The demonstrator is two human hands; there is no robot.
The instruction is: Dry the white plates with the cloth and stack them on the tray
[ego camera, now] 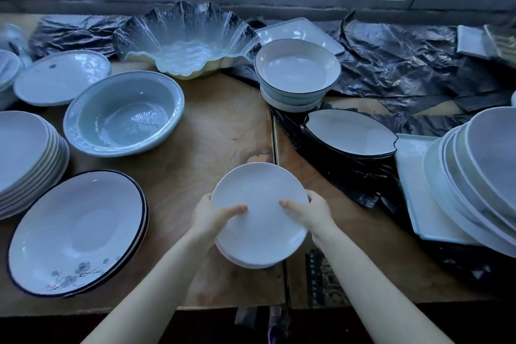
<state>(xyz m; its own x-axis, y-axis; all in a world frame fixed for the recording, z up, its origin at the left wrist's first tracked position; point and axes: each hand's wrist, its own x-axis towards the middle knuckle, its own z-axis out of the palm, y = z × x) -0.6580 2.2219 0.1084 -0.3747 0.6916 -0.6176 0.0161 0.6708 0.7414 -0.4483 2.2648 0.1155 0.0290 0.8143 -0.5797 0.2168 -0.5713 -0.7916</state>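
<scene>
A small stack of white plates (261, 220) is held above the wooden table in the lower middle of the head view. My left hand (210, 216) grips its left rim with the thumb lying on the top plate. My right hand (311, 211) grips the right rim the same way. A pale rectangular tray (413, 176) lies at the right with a stack of white plates (480, 165) leaning on it. No cloth shows in the frame.
A stack of white plates (26, 159) sits at the left, with black-rimmed flowered plates (75, 232) in front and a big round bowl (124, 117) behind. A wavy glass bowl (184, 39), stacked dark-rimmed bowls (296, 72), a leaf-shaped dish (349, 131) and black plastic sheeting (405, 64) fill the back.
</scene>
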